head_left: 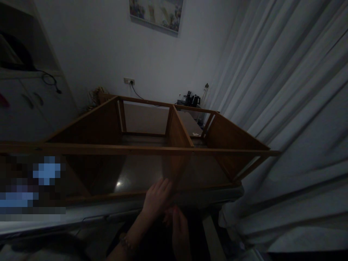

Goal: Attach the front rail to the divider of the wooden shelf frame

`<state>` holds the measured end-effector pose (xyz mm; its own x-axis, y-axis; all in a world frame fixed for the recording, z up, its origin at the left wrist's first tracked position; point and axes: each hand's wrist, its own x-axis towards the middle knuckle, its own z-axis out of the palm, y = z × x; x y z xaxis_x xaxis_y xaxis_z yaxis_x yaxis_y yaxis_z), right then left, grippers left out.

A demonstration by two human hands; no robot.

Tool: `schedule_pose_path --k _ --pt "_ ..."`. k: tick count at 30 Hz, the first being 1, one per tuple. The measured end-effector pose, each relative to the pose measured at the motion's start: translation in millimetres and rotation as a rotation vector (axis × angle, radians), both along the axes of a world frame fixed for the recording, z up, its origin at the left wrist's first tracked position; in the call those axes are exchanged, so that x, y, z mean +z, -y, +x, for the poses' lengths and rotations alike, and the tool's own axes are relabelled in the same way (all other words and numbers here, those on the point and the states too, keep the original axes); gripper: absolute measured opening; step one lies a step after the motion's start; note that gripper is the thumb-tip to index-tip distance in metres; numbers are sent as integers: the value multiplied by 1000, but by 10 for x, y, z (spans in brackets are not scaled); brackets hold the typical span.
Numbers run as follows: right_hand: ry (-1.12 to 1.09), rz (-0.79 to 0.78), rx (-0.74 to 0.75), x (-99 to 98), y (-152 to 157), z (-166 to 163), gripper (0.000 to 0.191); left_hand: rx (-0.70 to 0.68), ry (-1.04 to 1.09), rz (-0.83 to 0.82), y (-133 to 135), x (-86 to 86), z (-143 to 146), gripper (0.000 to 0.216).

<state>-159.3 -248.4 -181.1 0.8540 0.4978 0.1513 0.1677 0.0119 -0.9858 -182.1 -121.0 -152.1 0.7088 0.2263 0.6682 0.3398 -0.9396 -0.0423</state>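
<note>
Here, my left hand (156, 197) rests its fingers on the near bottom edge of the wooden cabinet frame (163, 148) lying on the desk (89, 214); my right hand (178, 226) sits just beside it, and I cannot tell either grip in this dimness.

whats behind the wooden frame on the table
Behind the wooden frame stand a white wall, a socket and dark appliances. The floor there is hidden.

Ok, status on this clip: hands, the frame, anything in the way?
Left hand on wooden shelf frame, lower front edge. Right hand just beneath; grip unclear, too dark. Curtain close on the right.
</note>
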Motion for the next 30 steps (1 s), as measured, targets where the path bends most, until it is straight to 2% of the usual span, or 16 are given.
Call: schedule_pose_path --k 18,30 --pt "-24 -7 25 63 8 24 51 1 12 -82 10 32 17 45" --pt "40 -18 -61 22 18 14 47 32 -11 -143 53 104 11 61"
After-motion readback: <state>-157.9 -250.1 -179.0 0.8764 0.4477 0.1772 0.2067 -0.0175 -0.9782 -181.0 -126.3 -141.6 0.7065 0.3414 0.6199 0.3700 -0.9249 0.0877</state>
